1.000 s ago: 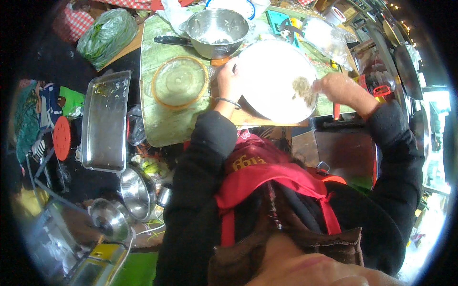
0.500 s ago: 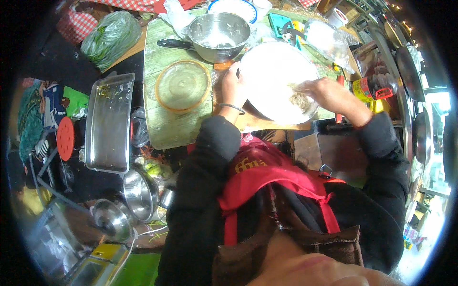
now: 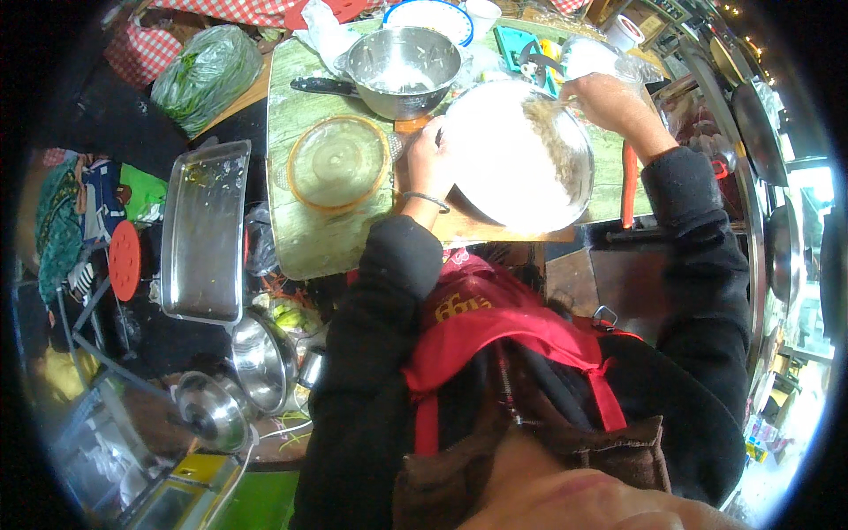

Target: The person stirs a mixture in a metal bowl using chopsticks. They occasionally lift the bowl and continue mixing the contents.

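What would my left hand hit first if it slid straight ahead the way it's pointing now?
Most likely the metal pot, just beyond your left hand, which is at the left edge of the white bowl. Height is hard to judge here.

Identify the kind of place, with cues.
Likely a kitchen, home or small eatery, I can't tell which: a black-handled metal saucepan, a clear plastic bag of leafy greens and a rectangular metal tray.

Yellow characters [image 3: 464, 305] stand on the front of the red apron [image 3: 521, 336], bent by its folds; other print is too small to make out
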`<state>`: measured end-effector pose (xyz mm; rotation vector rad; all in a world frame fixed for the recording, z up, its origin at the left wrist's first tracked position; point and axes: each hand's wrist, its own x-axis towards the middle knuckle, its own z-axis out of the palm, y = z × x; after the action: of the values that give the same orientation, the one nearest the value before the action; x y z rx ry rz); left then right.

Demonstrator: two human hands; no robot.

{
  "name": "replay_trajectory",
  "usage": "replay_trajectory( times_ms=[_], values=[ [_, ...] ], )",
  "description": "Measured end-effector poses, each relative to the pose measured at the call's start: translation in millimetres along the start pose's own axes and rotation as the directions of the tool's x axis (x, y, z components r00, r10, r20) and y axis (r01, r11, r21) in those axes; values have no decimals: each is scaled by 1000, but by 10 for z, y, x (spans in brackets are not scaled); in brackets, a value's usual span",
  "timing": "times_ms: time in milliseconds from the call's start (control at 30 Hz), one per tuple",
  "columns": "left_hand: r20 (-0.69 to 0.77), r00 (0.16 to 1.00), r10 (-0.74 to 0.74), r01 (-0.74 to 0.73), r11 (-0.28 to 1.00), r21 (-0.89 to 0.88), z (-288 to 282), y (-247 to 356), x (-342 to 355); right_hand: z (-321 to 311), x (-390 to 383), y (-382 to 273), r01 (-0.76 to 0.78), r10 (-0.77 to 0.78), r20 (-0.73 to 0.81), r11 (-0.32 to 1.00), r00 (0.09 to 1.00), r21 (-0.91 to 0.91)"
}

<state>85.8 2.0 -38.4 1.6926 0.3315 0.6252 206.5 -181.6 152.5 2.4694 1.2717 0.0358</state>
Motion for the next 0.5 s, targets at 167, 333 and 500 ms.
replay_trajectory(
  times_ms=[167, 333, 500],
  values=[
    [1, 999, 35, -35, 999, 16, -13, 31, -6, 62, -169, -385, -42, 70, -61, 923, 996, 384],
    [1, 999, 34, -34, 998, 44, -21, 54, -17, -177, -631, -515, -12, -39, 102, 890, 994, 455],
    [-13, 999, 37, -37, 999, 5, 12, -13, -1, -92, -786, -270, -11, -46, 228, 971, 973, 240]
  ],
)
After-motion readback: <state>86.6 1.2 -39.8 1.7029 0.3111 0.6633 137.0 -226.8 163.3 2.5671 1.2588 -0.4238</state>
